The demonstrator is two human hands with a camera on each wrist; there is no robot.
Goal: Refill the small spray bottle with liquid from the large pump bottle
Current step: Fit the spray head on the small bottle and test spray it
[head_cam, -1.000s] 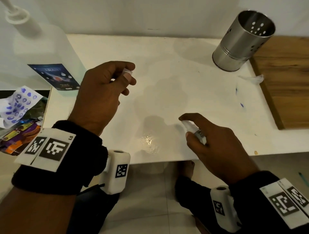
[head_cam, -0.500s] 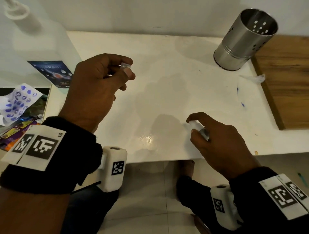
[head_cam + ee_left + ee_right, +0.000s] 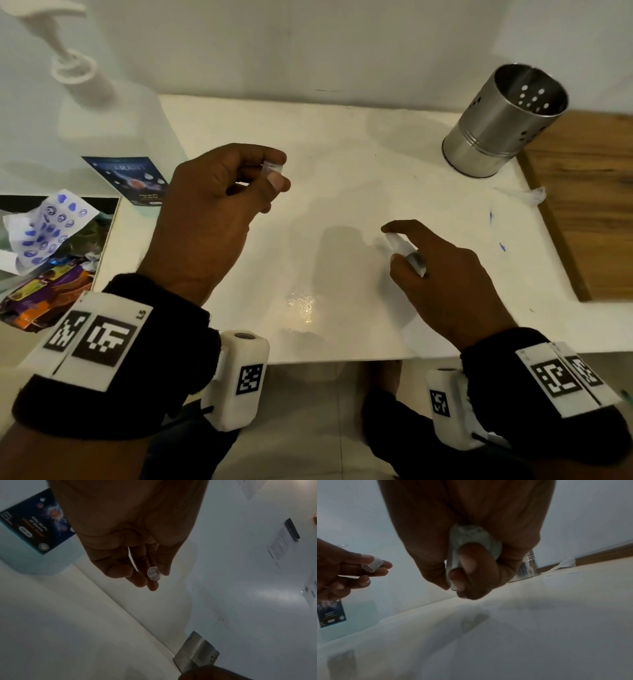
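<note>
Holding the small spray bottle (image 3: 406,253) in my right hand (image 3: 445,274), I am wrapping my fingers around its clear body, and my index finger is stretching forward over its white nozzle top. From the right wrist view the small spray bottle (image 3: 471,547) is sitting deep inside my curled fingers, with my thumb lying across its front. I am keeping this hand low above the white table (image 3: 342,171), near the front edge, and the nozzle is pointing toward the left.

My left hand (image 3: 212,212) is pinching a small clear cap (image 3: 272,168) between the thumb and the first fingers. In the left wrist view the clear cap (image 3: 153,573) is showing its round open end toward the camera, and my other fingers are curling loosely beside it. This hand is staying raised over the left part of the table, well apart from my right hand.

The large pump bottle (image 3: 85,113) is standing at the far left corner of the table, behind my left hand, with its white pump head on top and a dark blue label (image 3: 132,178) on the side. A wet shiny patch (image 3: 301,305) is lying on the table between my two hands. A metal holder with holes (image 3: 503,126) is standing at the far right, beside a wooden board (image 3: 589,205). Some coloured wrappers (image 3: 44,246) are lying off the left side of the table.
</note>
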